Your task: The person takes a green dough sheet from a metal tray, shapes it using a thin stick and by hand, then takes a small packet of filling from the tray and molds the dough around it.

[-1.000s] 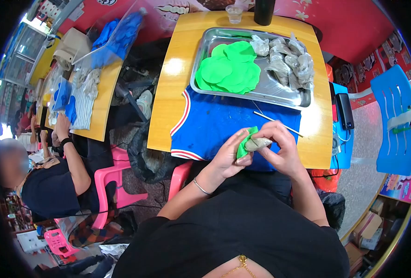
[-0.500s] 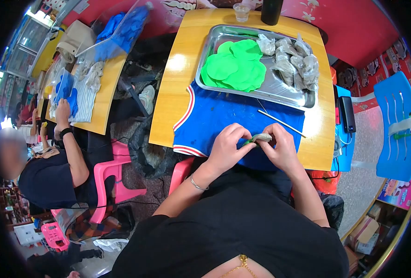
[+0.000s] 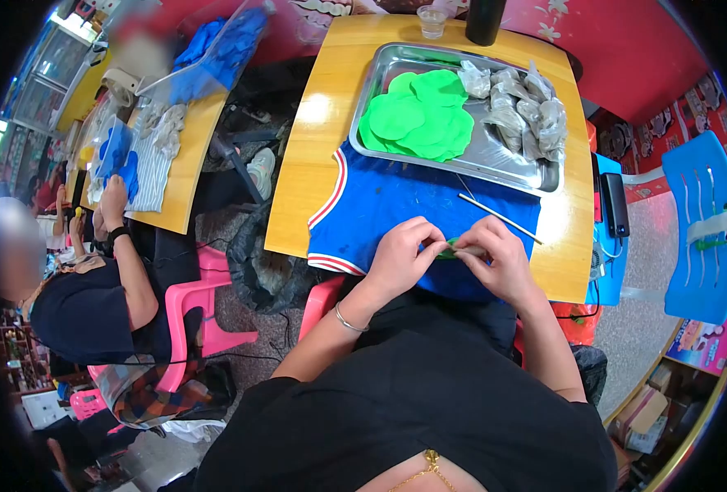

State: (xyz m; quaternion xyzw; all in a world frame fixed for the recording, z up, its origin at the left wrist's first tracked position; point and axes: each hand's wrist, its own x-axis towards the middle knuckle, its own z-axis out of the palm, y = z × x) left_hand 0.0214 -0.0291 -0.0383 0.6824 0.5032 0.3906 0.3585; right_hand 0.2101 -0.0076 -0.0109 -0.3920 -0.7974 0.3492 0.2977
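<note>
Over the front edge of a blue cloth [image 3: 380,205], my left hand [image 3: 404,256] and my right hand [image 3: 496,258] are close together, both pinching a small green piece [image 3: 449,248] between thumbs and fingers. Most of the piece is hidden by my fingers, and the greyish bundle seen with it earlier cannot be made out. Beyond the cloth is a metal tray [image 3: 495,170] with a pile of flat green rounds [image 3: 417,115] on its left and several greyish plastic-wrapped bundles [image 3: 507,123] on its right. A thin white stick [image 3: 501,218] rests on the cloth.
A clear cup [image 3: 432,22] and a dark bottle [image 3: 485,22] stand at the table's back edge. At the left, a co-worker [image 3: 93,307] sits on a pink chair [image 3: 187,312] with hands at another table. A blue chair [image 3: 698,225] is at the right.
My hands have turned inward, and the green piece with its greyish bundle, plainly visible before, is now mostly covered by my fingers. The view has shifted slightly.
</note>
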